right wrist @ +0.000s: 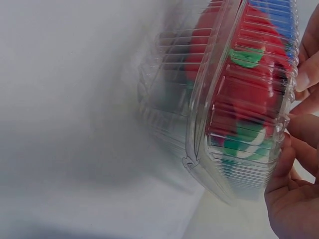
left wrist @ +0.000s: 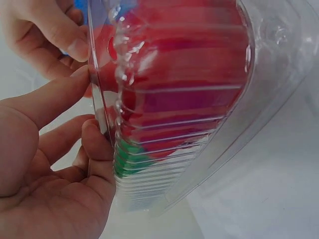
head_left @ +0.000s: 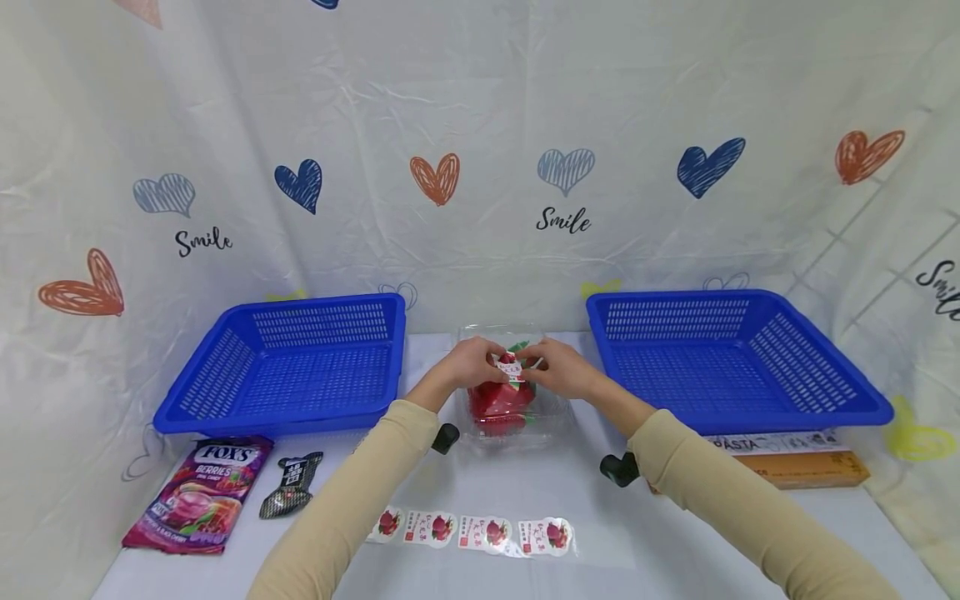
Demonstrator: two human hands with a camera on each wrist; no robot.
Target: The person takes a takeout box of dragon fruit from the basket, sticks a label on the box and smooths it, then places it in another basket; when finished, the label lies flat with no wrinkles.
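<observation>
A clear plastic clamshell box with red dragon fruit inside stands at the back middle of the table. Its lid is down. Over the lid, a white sticker with a red fruit print is pinched between the fingers of both hands. My left hand has the left side of it, thumb and fingertips right at the lid. From the other side my right hand grips the right edge. In the right wrist view the ribbed box wall hides part of the fingertips.
Blue baskets stand at the left and right. A strip of fruit stickers lies in front. At left are a purple Fox's candy bag and a black packet; a pasta box lies at right.
</observation>
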